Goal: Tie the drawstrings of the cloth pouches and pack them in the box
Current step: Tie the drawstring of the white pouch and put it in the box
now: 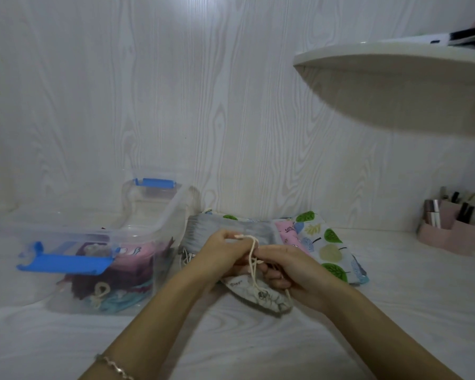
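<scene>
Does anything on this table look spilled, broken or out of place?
Nothing stands out. The left hand pinches the cream drawstring while the right hand grips the grey pouch. Packed pouches lie inside the clear box, and other pouches sit piled behind the hands.

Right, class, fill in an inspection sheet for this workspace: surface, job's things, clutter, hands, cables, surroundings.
Surface: white wood-grain table.
Job's things: open clear box with blue latches, packed pouches inside; grey pouch held over the table; unpacked pile behind it, against the wall.
Clutter: pink organiser at far right.
Hands: left hand pinches the drawstring; right hand grips the grey pouch.
Cables: nothing seen.
Surroundings: white panelled wall; shelf at upper right.
</scene>
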Demonstrator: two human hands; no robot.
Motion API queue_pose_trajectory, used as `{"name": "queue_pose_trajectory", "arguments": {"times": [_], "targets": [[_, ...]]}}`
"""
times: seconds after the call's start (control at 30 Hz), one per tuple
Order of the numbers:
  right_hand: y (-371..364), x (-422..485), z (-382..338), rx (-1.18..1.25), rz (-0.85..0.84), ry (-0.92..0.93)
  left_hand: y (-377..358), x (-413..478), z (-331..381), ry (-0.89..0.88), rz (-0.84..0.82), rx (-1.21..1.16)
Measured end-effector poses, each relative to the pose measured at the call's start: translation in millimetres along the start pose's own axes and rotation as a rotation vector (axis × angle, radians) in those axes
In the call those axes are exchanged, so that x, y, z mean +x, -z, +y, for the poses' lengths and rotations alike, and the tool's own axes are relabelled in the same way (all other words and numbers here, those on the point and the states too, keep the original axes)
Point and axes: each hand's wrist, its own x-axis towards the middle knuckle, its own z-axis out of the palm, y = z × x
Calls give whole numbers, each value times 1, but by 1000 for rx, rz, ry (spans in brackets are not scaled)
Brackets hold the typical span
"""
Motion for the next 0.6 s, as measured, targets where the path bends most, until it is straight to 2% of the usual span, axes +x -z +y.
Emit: {"name": "queue_pose_trajectory", "arguments": {"times": [0.13, 0.23, 0.33, 0.47, 0.6], "targets": [[-1, -2, -2, 116, -53, -43, -1, 1, -4, 11, -47, 77], [-3, -2, -1, 97, -71, -28, 0, -1, -3, 48, -91, 115], [-3, -1, 2, 44, -38, 13, 0, -7, 1, 128, -147, -22], [3, 2, 1, 96, -4, 21, 3, -5, 0, 213, -236, -274], [8, 3, -1, 148, 30, 44, 4, -3, -2, 221, -330, -318]]}}
